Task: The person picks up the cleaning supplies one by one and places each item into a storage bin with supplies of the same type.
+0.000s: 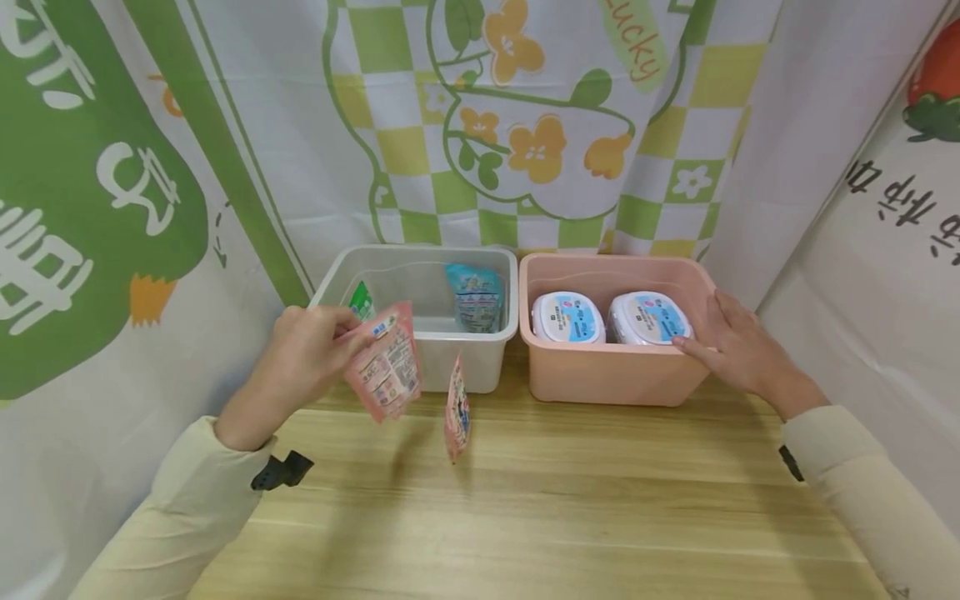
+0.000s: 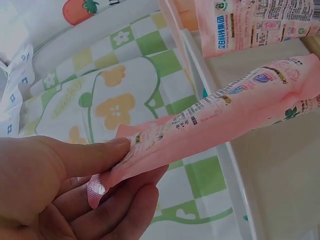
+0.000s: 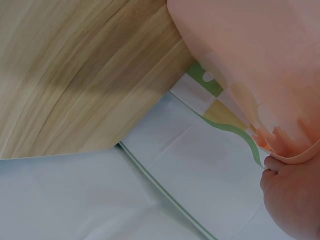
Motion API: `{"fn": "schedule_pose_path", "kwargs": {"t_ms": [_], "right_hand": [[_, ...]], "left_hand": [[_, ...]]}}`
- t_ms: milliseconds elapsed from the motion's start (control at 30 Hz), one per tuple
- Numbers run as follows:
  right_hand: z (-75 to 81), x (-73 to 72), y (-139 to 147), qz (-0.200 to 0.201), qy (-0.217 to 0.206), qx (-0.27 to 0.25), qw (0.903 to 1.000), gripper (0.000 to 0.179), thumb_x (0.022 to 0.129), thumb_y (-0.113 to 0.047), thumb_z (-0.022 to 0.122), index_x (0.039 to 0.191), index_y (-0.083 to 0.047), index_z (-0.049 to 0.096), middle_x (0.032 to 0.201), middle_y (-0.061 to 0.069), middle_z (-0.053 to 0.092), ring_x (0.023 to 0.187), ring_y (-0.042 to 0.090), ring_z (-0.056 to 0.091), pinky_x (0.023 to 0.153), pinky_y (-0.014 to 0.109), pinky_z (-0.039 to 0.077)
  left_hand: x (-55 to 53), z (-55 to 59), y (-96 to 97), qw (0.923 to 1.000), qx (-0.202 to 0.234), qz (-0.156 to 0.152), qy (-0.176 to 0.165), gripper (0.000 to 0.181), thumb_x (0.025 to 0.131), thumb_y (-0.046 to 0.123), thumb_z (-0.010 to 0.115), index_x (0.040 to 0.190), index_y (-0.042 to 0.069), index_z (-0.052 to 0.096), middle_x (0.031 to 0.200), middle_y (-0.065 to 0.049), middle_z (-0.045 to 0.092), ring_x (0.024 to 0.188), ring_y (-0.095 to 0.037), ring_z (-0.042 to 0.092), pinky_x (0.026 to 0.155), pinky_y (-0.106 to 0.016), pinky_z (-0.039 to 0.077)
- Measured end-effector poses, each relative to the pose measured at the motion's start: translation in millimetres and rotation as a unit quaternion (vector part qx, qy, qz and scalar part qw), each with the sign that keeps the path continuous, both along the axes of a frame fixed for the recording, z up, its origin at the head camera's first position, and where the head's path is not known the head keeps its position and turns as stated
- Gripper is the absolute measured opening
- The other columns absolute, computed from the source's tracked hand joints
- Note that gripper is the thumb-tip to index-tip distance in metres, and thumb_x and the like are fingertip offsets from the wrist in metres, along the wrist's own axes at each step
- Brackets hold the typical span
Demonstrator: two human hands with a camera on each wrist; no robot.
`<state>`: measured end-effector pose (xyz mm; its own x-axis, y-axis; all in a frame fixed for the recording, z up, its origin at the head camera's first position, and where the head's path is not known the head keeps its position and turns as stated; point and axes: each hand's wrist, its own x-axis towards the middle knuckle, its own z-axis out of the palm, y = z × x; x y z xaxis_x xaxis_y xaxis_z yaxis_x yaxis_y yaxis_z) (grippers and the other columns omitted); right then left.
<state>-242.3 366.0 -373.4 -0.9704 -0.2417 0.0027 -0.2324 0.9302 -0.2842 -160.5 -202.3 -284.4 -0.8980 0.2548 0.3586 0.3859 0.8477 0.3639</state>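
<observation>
My left hand (image 1: 311, 350) pinches a pink pouch (image 1: 388, 367) by one edge, close to the front left of a light grey bin (image 1: 465, 362). In the left wrist view the thumb and fingers hold the end of the pouch (image 2: 210, 120). A second pink pouch (image 1: 457, 412) stands edge-on in front of the grey bin. With thumb over the rim and fingers along the outer side, my right hand (image 1: 738, 350) grips the right side of a pink bin (image 1: 607, 375). Two white tubs with blue-and-white lids, a left tub (image 1: 568, 317) and a right tub (image 1: 649, 317), sit inside it.
Inside the grey bin are a blue pouch (image 1: 477, 298) at the right and a green packet (image 1: 362, 300), partly hidden, at the left. Both bins stand side by side at the back of the wooden table (image 1: 570, 500), against a patterned curtain (image 1: 420, 150).
</observation>
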Motion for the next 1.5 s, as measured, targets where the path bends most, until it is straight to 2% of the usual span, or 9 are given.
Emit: {"fn": "schedule_pose_path", "kwargs": {"t_ms": [100, 333, 600, 933, 1067, 1267, 1500], "right_hand": [[0.1, -0.5, 1, -0.003, -0.007, 0.003, 1.0000, 0.104, 0.107, -0.064, 0.040, 0.162, 0.009, -0.010, 0.171, 0.029, -0.023, 0.160, 0.054, -0.009, 0.125, 0.075, 0.003], [1.0, 0.2, 0, 0.001, -0.005, 0.004, 1.0000, 0.105, 0.107, -0.064, 0.042, 0.162, 0.010, -0.009, 0.171, 0.030, -0.021, 0.160, 0.054, -0.008, 0.126, 0.074, 0.003], [1.1, -1.2, 0, 0.000, -0.006, 0.007, 1.0000, 0.105, 0.107, -0.064, 0.041, 0.162, 0.010, -0.008, 0.171, 0.030, -0.022, 0.160, 0.054, -0.007, 0.125, 0.074, 0.004], [1.7, -0.9, 0, -0.001, -0.009, 0.005, 0.9999, 0.106, 0.107, -0.065, 0.042, 0.162, 0.010, -0.009, 0.171, 0.029, -0.023, 0.160, 0.053, -0.010, 0.126, 0.074, 0.004], [1.9, -0.2, 0, -0.004, -0.012, 0.003, 0.9999, 0.105, 0.107, -0.065, 0.041, 0.163, 0.008, -0.009, 0.171, 0.029, -0.023, 0.160, 0.054, -0.010, 0.125, 0.075, 0.004], [1.6, 0.1, 1, -0.006, -0.006, 0.009, 0.9999, 0.103, 0.107, -0.065, 0.040, 0.164, 0.007, -0.008, 0.171, 0.031, -0.020, 0.159, 0.057, -0.005, 0.123, 0.077, 0.007], [1.9, 0.1, 0, -0.001, -0.011, 0.016, 0.9998, 0.101, 0.108, -0.064, 0.038, 0.164, 0.008, -0.007, 0.171, 0.032, -0.020, 0.159, 0.057, -0.007, 0.123, 0.077, 0.007]], "left_hand": [[0.1, 4.8, 1.0, 1.0000, 0.003, 0.005, -0.008, 0.018, 0.097, 0.012, 0.076, 0.092, -0.005, 0.078, 0.081, -0.018, 0.078, 0.056, -0.014, 0.054, 0.043, -0.023, 0.036], [0.0, 18.6, 1.9, 0.9998, -0.001, 0.005, 0.020, 0.017, 0.096, 0.011, 0.077, 0.090, -0.005, 0.078, 0.082, -0.020, 0.078, 0.059, -0.017, 0.054, 0.046, -0.023, 0.036], [-1.5, 36.9, 6.1, 0.9998, -0.005, 0.014, 0.015, 0.017, 0.097, 0.010, 0.076, 0.090, -0.005, 0.078, 0.082, -0.021, 0.078, 0.058, -0.018, 0.054, 0.045, -0.024, 0.035], [-4.4, 57.9, 9.1, 0.9995, -0.015, 0.007, 0.029, 0.017, 0.097, 0.011, 0.076, 0.091, -0.005, 0.078, 0.080, -0.020, 0.077, 0.055, -0.019, 0.056, 0.046, -0.027, 0.037], [-5.5, 63.1, 10.8, 0.9995, -0.015, 0.004, 0.026, 0.018, 0.098, 0.012, 0.076, 0.092, -0.005, 0.077, 0.081, -0.020, 0.077, 0.055, -0.018, 0.056, 0.045, -0.027, 0.038], [-9.6, 70.2, 13.2, 0.9988, -0.014, 0.009, 0.046, 0.018, 0.097, 0.012, 0.077, 0.090, -0.004, 0.077, 0.080, -0.019, 0.077, 0.055, -0.020, 0.055, 0.047, -0.027, 0.034], [-15.1, 77.5, 14.6, 0.9990, -0.006, 0.019, 0.040, 0.019, 0.099, 0.013, 0.074, 0.095, -0.005, 0.078, 0.089, -0.023, 0.078, 0.063, -0.024, 0.063, 0.051, -0.030, 0.043]]}}
